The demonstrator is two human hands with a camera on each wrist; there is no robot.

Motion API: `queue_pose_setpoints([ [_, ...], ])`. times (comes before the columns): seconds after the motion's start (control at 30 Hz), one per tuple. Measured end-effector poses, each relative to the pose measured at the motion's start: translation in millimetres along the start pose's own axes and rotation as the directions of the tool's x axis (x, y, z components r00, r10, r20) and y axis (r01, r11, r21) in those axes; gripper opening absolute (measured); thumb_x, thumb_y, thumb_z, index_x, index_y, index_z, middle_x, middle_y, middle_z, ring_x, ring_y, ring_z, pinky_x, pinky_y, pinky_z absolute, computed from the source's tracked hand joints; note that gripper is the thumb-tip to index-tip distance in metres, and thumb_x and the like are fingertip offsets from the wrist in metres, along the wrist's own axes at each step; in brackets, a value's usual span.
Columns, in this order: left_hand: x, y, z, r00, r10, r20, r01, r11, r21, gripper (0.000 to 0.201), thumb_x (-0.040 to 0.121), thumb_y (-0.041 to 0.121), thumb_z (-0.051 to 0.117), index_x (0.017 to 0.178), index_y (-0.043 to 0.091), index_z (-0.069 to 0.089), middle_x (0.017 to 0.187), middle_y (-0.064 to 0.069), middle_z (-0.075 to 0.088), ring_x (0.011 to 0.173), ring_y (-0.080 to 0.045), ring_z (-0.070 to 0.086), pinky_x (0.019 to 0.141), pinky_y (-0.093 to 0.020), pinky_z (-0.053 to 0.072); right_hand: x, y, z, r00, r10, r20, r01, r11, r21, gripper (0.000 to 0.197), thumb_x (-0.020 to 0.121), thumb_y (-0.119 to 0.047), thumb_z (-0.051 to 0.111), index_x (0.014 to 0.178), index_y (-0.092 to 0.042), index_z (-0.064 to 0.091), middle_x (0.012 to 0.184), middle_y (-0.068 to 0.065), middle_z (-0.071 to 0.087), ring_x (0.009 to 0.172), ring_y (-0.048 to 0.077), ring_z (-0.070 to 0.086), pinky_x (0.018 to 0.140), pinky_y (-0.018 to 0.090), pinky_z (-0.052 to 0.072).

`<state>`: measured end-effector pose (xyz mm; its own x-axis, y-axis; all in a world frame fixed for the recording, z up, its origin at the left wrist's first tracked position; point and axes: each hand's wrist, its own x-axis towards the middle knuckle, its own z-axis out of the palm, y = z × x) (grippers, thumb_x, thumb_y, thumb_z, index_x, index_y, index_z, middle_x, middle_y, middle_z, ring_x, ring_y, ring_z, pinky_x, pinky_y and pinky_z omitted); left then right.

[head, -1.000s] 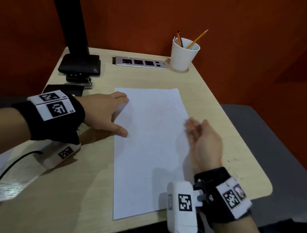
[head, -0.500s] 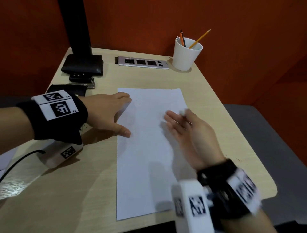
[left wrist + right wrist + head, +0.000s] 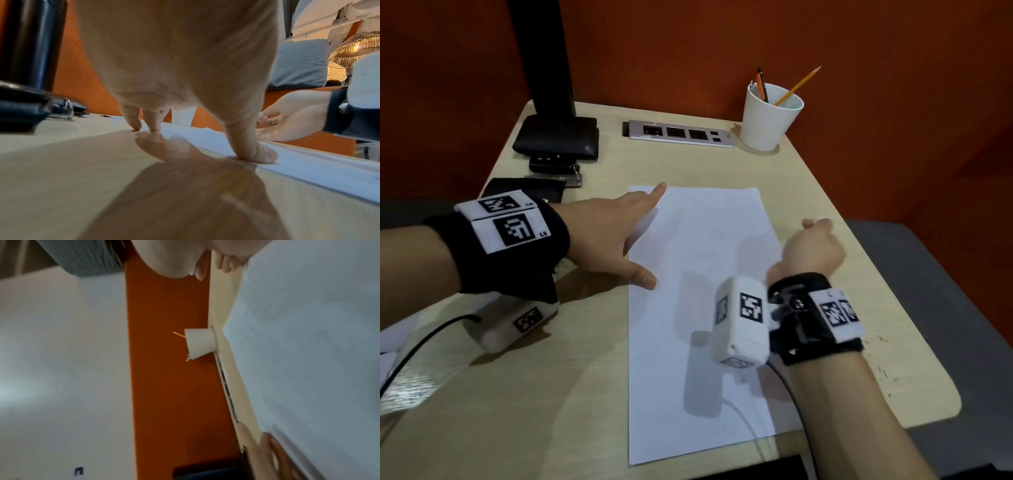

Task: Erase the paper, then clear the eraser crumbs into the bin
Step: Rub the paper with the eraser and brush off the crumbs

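From the head view, a white paper (image 3: pixel 698 308) lies flat on the table (image 3: pixel 534 394); the left hand (image 3: pixel 613 236) is spread wide, its thumb and fingers pressing the paper's left edge; the band on that wrist reads "L5"; the right hand (image 3: pixel 813 248) sits at the paper's right edge, turned away.

From the left wrist view, the right hand (image 3: pixel 292 120) has loosely bent fingers, with something small and white at the fingertips; I cannot tell what.

From the right wrist view, a white cup (image 3: pixel 200 344) holds a yellow pencil (image 3: pixel 179 334); everything is blurry.
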<state>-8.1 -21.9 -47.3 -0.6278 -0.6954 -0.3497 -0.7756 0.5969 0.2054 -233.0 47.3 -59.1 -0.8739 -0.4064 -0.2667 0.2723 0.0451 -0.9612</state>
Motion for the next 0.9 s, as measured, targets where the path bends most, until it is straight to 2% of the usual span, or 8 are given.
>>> queue_pose_setpoints([
  [0.13,-1.3,3.8,-1.3,1.0,-0.03,0.002,0.03,0.999,-0.015,0.137,0.059,0.079,0.063,0.145,0.029,-0.031,0.156,0.001,0.024,0.122,-0.022,0.052,0.099,-0.037,0.046,-19.9,-9.2,16.0,0.931,0.042,0.363,-0.062,0.997,0.044,0.026,0.099,-0.016,0.041,0.078,-0.012,0.054,0.079,0.008,0.059,0.053,0.01,0.05,0.055,0.023,0.043],
  [0.27,-2.4,6.4,-2.9,0.998,-0.054,-0.015,0.054,0.999,0.003,0.139,0.058,0.079,0.063,0.145,0.023,-0.031,0.162,0.002,-0.006,0.131,-0.02,0.045,0.104,-0.031,0.042,-44.9,10.8,54.5,0.493,0.381,0.782,-0.41,0.895,-0.178,0.031,0.101,-0.025,0.041,0.075,-0.009,0.05,0.096,0.013,0.068,0.085,0.027,0.065,0.082,0.041,0.054],
  [0.3,-2.9,6.8,-2.7,0.998,-0.056,-0.016,0.056,0.998,0.01,0.14,0.057,0.08,0.062,0.145,0.023,-0.031,0.161,0.004,-0.012,0.132,-0.02,0.044,0.103,-0.029,0.041,-42.0,14.8,59.3,0.461,0.425,0.779,-0.457,0.866,-0.202,0.032,0.102,-0.024,0.04,0.075,-0.009,0.049,0.098,0.017,0.066,0.086,0.028,0.065,0.081,0.04,0.054],
  [0.43,-3.5,4.1,-2.2,0.998,-0.059,0.0,0.059,0.998,0.006,0.139,0.057,0.082,0.06,0.145,0.026,-0.032,0.161,0.005,-0.013,0.12,-0.018,0.053,0.101,-0.029,0.043,-9.9,6.6,49.9,0.837,0.249,0.486,-0.254,0.966,-0.058,0.036,0.102,-0.014,0.035,0.066,-0.018,0.04,0.073,0.008,0.048,0.048,-0.003,0.049,0.051,0.01,0.042],
  [0.5,-3.5,4.2,-3.1,0.998,-0.063,0.019,0.063,0.998,0.005,0.137,0.058,0.081,0.061,0.145,0.027,-0.031,0.162,0.005,-0.007,0.103,-0.016,0.059,0.094,-0.03,0.047,3.1,2.7,21.6,0.971,0.062,0.23,-0.044,0.996,-0.082,0.036,0.1,-0.01,0.036,0.066,-0.023,0.037,0.067,-0.003,0.038,0.047,-0.001,0.038,0.04,0.008,0.035],
  [0.67,-1.2,5.6,-4.3,0.999,-0.028,0.03,0.026,0.998,0.053,0.132,0.063,0.079,0.059,0.146,0.026,-0.029,0.161,0.008,-0.001,0.105,-0.013,0.056,0.091,-0.025,0.046,6.7,-5.1,-12.7,0.987,0.075,0.145,-0.09,0.991,0.103,0.03,0.095,-0.023,0.047,0.068,-0.016,0.055,0.069,-0.002,0.055,0.065,0.016,0.051,0.056,0.025,0.037],
  [0.73,-1.5,7.1,-4.8,0.999,-0.027,0.029,0.024,0.996,0.088,0.129,0.063,0.082,0.055,0.15,0.024,-0.021,0.16,0.008,0.005,0.121,-0.018,0.051,0.101,-0.032,0.044,-1.6,-10.7,2.7,0.919,0.139,0.369,-0.154,0.988,0.011,0.028,0.096,-0.024,0.047,0.071,-0.014,0.056,0.076,0.0,0.063,0.07,0.017,0.058,0.062,0.028,0.047],
  [0.9,1.0,10.7,-9.8,1.0,0.008,0.016,-0.011,0.982,0.188,0.095,0.056,0.089,0.049,0.123,0.021,0.041,0.122,0.008,0.044,0.1,-0.013,0.053,0.09,-0.036,0.049,-15.1,-2.9,49.9,0.472,0.418,0.776,-0.417,0.881,-0.222,0.032,0.102,-0.024,0.04,0.075,-0.009,0.048,0.119,0.018,0.062,0.1,0.027,0.064,0.088,0.036,0.052],
])
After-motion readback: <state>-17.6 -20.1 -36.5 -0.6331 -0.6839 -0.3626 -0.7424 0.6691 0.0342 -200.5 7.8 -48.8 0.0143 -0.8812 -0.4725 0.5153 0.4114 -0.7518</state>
